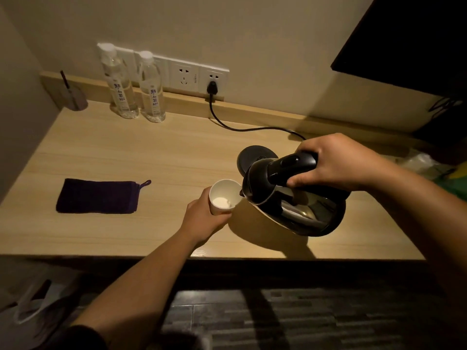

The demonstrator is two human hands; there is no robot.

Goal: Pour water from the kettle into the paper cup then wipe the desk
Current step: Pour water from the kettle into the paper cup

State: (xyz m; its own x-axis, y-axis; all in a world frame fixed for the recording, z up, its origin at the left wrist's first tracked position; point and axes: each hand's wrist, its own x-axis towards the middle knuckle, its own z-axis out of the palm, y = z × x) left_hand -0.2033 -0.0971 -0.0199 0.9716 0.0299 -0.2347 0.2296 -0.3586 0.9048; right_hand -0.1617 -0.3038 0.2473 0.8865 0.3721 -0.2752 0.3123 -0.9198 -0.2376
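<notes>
While the kettle is gripped by its handle in the right hand and tilted, spout at the rim, the paper cup is clasped on the counter by left-hand fingers; a dark cloth lies well apart.

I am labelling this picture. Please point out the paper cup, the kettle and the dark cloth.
paper cup (pixel 223 198): head view, on its inside wall.
kettle (pixel 298 210): head view, on its shiny body.
dark cloth (pixel 97 196): head view, on its middle.
</notes>
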